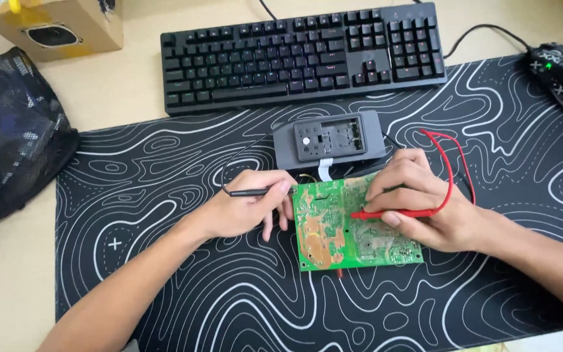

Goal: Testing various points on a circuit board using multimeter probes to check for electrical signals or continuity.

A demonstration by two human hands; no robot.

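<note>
A black mesh bag (14,130) at the left edge and a cardboard box (53,26) at the top left sit on the pale worktop (131,78); what either holds cannot be told. On the black line-patterned mat (164,274), below a grey open-backed device (328,140) and a black keyboard (301,55), lies the green circuit board (340,225). The left hand (245,208) pinches a black probe (249,192) at the board's left edge, and the right hand (425,208) is closed on a red probe (395,213) resting on the board.

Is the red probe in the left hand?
No, the right hand holds the red probe over the green circuit board, while the left hand holds the black probe.
</note>
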